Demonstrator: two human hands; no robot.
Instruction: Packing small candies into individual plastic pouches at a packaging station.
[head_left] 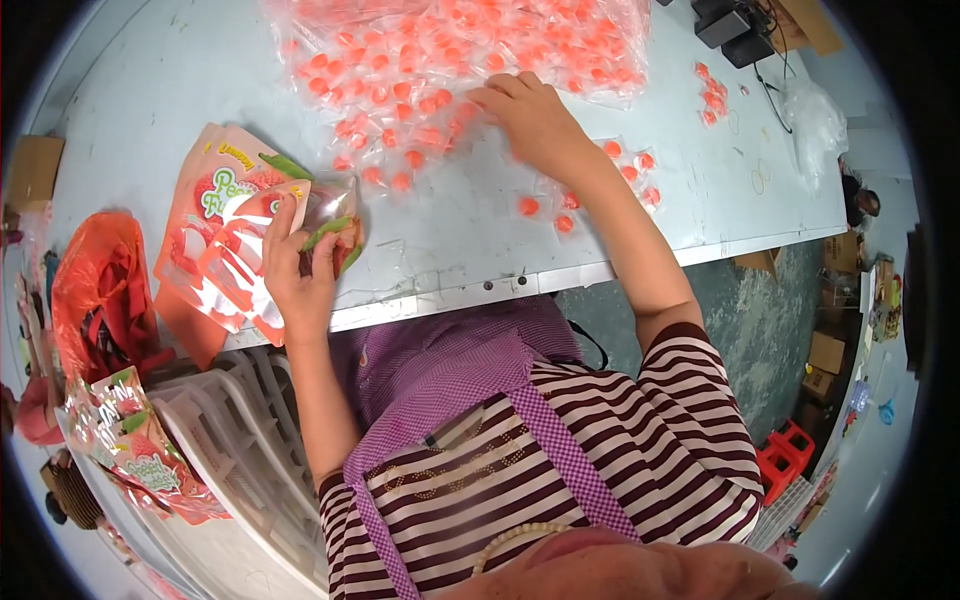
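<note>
My left hand (298,268) grips a red and pink printed pouch (243,250), thumb on one side and fingers across its front. The clear, gaping part of this pouch faces right. Under it lie more printed pouches (205,185) in a stack on the table. My right hand (535,122) is palm down at the near edge of a heap of orange-red candies (415,155) in small clear wrappers. Its fingers reach left over the candies, bent and somewhat apart; what lies under the fingertips is partly hidden. Candies beside them look smeared by motion.
A large clear bag (460,40) of the same candies covers the far middle of the pale table (420,250). Small groups of candies (630,172) lie by my right forearm and at the far right. Black adapters (735,30) stand far right. White crates (215,420) and a pouch pile (150,460) are lower left.
</note>
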